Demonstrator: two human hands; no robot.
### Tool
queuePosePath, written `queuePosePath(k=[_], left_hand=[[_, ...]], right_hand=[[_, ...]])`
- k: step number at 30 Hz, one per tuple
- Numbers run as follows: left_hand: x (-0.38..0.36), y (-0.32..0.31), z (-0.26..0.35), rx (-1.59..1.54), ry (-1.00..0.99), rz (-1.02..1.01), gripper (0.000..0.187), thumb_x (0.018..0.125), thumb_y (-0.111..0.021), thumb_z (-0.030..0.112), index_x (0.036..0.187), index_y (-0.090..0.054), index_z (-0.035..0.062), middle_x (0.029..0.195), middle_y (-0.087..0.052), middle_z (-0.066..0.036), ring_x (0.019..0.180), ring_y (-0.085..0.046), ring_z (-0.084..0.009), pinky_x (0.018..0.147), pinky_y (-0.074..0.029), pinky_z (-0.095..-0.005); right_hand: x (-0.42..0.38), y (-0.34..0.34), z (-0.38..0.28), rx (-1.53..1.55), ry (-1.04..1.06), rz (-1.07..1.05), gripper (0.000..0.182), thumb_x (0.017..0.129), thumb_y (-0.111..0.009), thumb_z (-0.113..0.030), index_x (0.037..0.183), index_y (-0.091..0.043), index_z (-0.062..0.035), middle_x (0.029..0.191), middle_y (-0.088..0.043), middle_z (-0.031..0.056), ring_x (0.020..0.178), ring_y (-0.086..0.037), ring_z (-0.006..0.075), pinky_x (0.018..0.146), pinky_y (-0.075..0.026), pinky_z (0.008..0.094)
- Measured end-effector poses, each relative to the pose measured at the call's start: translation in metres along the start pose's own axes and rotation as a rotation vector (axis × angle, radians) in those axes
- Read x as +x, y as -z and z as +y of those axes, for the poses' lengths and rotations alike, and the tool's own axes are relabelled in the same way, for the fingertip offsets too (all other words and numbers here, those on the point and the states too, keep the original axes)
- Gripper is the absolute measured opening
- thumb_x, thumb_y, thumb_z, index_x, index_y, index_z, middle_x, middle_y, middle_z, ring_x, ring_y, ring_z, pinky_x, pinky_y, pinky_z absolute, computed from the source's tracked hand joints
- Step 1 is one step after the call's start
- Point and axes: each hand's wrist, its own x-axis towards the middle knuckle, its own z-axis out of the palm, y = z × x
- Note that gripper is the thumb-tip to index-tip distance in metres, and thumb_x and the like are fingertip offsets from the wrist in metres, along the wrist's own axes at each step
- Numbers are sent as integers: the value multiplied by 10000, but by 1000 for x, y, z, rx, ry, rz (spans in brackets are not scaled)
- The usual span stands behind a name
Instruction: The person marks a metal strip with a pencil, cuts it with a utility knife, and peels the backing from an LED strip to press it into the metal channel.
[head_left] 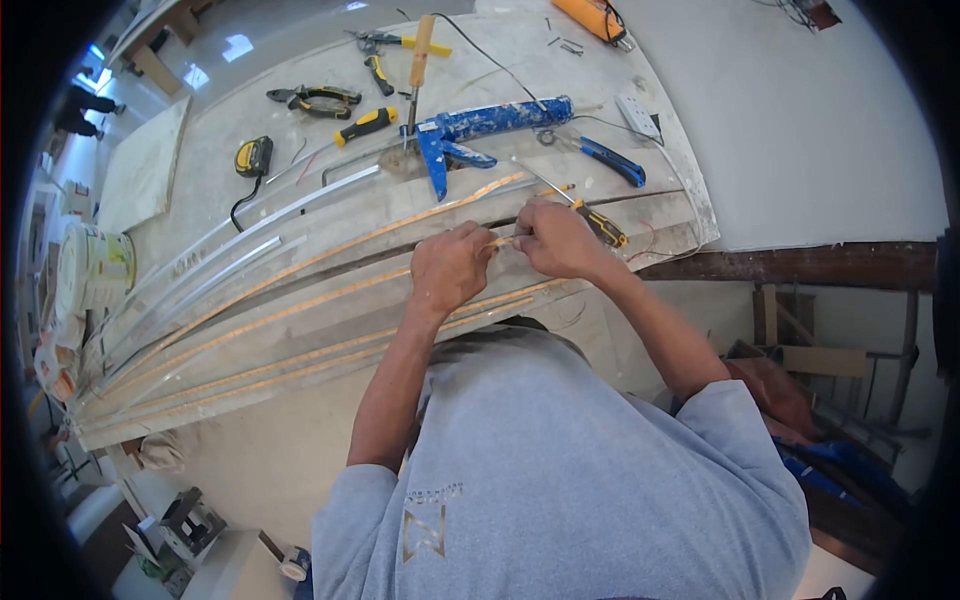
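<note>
My left hand (450, 262) is closed in a pinch on the end of an orange-yellow LED strip (290, 313), which runs away to the left along the board. Close beside it, my right hand (556, 238) pinches at the same short end; whether a wire or a small tool is in those fingers is too small to tell. Just right of that hand lies a yellow-and-black screwdriver (600, 224). More strips (350, 243) stretch along the worktop, near silver aluminium channels (300, 205). Beyond the hands rests a blue caulking gun (490, 120).
On the worktop (520, 60) lie pliers (315, 100), a tape measure (253, 157), a blue utility knife (612, 162), a soldering iron (420, 50) and a white power strip (638, 117). A bucket (95, 262) stands at the left. An orange tool (590, 18) sits at the far edge.
</note>
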Motion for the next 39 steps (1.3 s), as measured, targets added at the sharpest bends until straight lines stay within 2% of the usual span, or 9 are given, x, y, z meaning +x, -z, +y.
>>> queuePosePath(k=[4, 7, 9, 13, 19, 24, 31, 33, 39], left_hand=[[-1, 0, 0, -2, -22, 23, 128, 923, -746, 208, 1030, -775, 144, 993, -730, -44, 906, -727, -317, 749, -573, -463], [2, -1, -5, -44, -12, -12, 116, 934, -724, 216, 1021, -753, 146, 991, -725, -62, 929, -727, -327, 757, -566, -493], [3, 2, -4, -40, -4, -26, 131, 937, -725, 218, 1037, -769, 147, 993, -727, -57, 924, -727, -324, 759, -570, -479], [3, 4, -1, -11, 19, -52, 142, 943, -721, 222, 1044, -782, 144, 997, -729, -56, 914, -727, -324, 766, -575, -473], [1, 1, -1, 6, 2, -21, 134, 947, -717, 224, 1038, -778, 146, 978, -725, -55, 901, -729, -324, 756, -572, -479], [-2, -2, -2, -4, -7, 5, 130, 948, -714, 227, 1035, -773, 151, 978, -722, -49, 896, -730, -318, 746, -568, -478], [-2, -4, -2, 65, -20, -7, 133, 949, -711, 237, 1040, -769, 161, 979, -718, -46, 882, -729, -314, 741, -566, -475], [-2, -4, -3, 55, -19, -14, 129, 951, -710, 237, 1038, -767, 160, 982, -718, -45, 886, -729, -314, 743, -566, -476], [0, 0, -2, 24, 10, -51, 131, 962, -703, 236, 1047, -765, 159, 997, -719, -47, 913, -730, -317, 766, -566, -482]], right_hand=[[6, 12, -3, 188, -185, -127, 161, 871, -774, -156, 917, -747, -5, 957, -705, 186, 963, -689, 370, 829, -540, 478], [4, 13, 4, 162, -106, -95, 179, 859, -795, -177, 937, -763, -19, 954, -697, 175, 923, -685, 367, 831, -539, 473], [-5, 2, 16, 55, 186, 180, 178, 840, -818, -183, 922, -770, -33, 937, -685, 163, 872, -681, 368, 821, -539, 465], [-15, -9, 6, 20, 179, 238, 161, 821, -832, -173, 899, -769, -47, 924, -676, 140, 841, -676, 374, 781, -541, 465], [-17, -17, -9, -179, 106, 257, 163, 809, -819, -210, 853, -745, -72, 906, -679, 102, 844, -689, 357, 760, -539, 486], [-7, -20, -3, 307, -157, 230, 162, 775, -791, -186, 785, -771, -26, 776, -734, 140, 735, -723, 298, 689, -545, 404], [10, -9, -4, 543, -412, 64, 171, 729, -790, -158, 739, -779, 12, 636, -701, 122, 614, -645, 174, 644, -511, 348], [9, -11, 1, 577, -452, 4, 177, 783, -842, -174, 776, -778, -9, 669, -701, 34, 647, -589, 118, 628, -461, 309], [-4, 15, -5, 330, -351, -54, 294, 860, -847, -260, 912, -789, 24, 735, -704, 71, 716, -610, 126, 675, -498, 332]])
